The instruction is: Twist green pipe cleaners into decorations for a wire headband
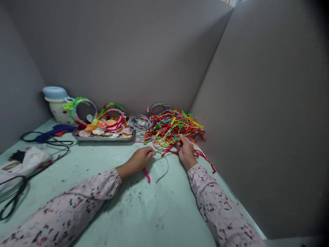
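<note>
My left hand (143, 158) pinches one end of a green pipe cleaner (163, 149) just above the table. Its other end runs to my right hand (186, 151), whose fingers close on it at the front of a heap of pipe cleaners (172, 125) in many colours. A short pink pipe cleaner (146, 175) pokes out below my left hand; I cannot tell whether that hand holds it too. Between my hands a thin grey wire (167, 168) curves over the tabletop.
Left of the heap lies a coil of grey wire (138, 122). A metal tray (105, 139) holds shells and wrapped rings. Farther left are a blue-lidded container (58, 109), a black cable (48, 140) and a plastic bag (36, 159). Grey panels (257, 120) enclose the pale green table (154, 219).
</note>
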### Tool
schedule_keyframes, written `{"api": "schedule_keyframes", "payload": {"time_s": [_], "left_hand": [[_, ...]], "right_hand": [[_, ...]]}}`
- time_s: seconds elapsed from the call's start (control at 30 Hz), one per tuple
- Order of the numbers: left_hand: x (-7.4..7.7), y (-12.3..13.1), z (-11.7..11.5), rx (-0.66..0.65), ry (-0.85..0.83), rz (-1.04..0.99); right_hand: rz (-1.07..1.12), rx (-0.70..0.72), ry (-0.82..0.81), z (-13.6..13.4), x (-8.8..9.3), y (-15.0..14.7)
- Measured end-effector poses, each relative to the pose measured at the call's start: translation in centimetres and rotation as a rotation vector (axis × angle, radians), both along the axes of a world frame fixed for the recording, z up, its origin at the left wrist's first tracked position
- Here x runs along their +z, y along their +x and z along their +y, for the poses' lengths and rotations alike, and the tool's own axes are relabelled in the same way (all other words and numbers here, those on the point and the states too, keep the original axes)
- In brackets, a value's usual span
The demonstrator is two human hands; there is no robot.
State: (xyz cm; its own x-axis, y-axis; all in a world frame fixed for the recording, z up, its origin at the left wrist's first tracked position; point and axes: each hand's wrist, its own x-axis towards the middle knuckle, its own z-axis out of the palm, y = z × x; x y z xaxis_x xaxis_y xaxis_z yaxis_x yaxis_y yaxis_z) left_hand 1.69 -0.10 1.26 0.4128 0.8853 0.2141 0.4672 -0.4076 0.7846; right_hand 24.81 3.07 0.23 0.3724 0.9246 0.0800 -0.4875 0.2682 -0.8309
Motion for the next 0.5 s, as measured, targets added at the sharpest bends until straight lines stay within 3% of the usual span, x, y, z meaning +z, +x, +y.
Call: {"api": "schedule_keyframes", "payload": {"time_s": [0.23, 0.5], "left_hand": [[-0.3, -0.3, 0.4, 0.009, -0.065, -0.044], [0.2, -0.2, 0.1, -0.100, -0.132, -0.183]], "right_hand": [[0.112, -0.031, 0.002, 0.1, -0.1, 1.3], [0.123, -0.140, 0.003, 0.3, 0.3, 2.0]]}}
